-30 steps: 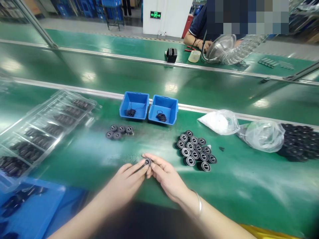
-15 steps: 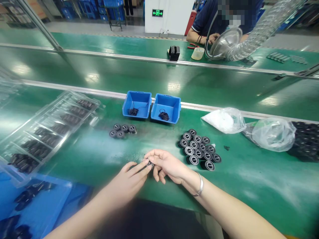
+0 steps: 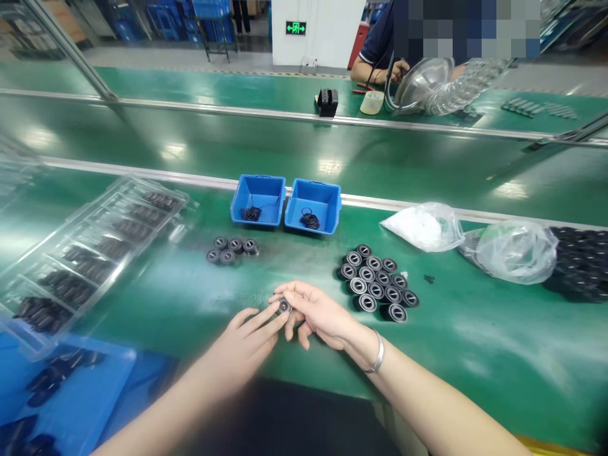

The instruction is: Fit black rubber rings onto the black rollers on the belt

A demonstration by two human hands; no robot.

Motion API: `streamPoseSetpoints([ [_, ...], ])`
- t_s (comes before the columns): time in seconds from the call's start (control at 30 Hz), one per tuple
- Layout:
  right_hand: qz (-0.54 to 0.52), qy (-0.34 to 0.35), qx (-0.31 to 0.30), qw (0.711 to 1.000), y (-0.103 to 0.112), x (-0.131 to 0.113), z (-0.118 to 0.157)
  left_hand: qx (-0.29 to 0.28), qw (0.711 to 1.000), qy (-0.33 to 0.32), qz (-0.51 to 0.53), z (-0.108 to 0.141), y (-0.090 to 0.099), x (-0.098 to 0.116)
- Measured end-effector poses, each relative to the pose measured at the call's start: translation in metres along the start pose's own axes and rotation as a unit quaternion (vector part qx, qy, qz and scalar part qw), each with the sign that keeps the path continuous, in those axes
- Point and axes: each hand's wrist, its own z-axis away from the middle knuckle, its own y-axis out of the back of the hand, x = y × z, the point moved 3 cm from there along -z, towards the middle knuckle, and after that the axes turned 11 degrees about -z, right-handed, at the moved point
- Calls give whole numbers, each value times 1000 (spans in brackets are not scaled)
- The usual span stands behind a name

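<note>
Over the green worktop, my left hand [image 3: 251,337] and my right hand [image 3: 323,316] meet at a small round black part [image 3: 284,305]. The right thumb and fingers pinch it, while the fingertips of my left hand close on its near left side. Its round face, with a dark centre, shows between the fingers; the rest is covered. To the right of my hands stands a cluster of black round parts [image 3: 375,290], each with a slot-like mark on top. A smaller group of similar parts [image 3: 228,256] sits beyond my left hand.
Two blue bins [image 3: 259,199] hold thin black rings. A clear compartment tray [image 3: 114,278] with black parts lies left, above a blue container [image 3: 118,373]. Plastic bags [image 3: 427,228] and stacked black parts [image 3: 579,259] lie right. A co-worker's arm [image 3: 373,69] rests across the bench.
The round part has turned so that more of its face shows between my fingers. Both hands stay together in nearly the same place. The camera view has shifted slightly.
</note>
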Motion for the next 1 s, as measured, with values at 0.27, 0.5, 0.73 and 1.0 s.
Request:
streamPoseSetpoints([
  [0.27,22,-5,-11,1000,3,3,-2,-2,1000,24,-9,1,-8,9],
  [0.5,-12,9,-30,999,2,2,0,-17,999,20,-37,1,-4,8],
  [0.73,43,68,24,997,1,11,-2,-17,993,56,-106,0,-8,26],
  [1.0,69,116,33,990,5,14,0,-16,978,128,-166,-2,-4,-42],
])
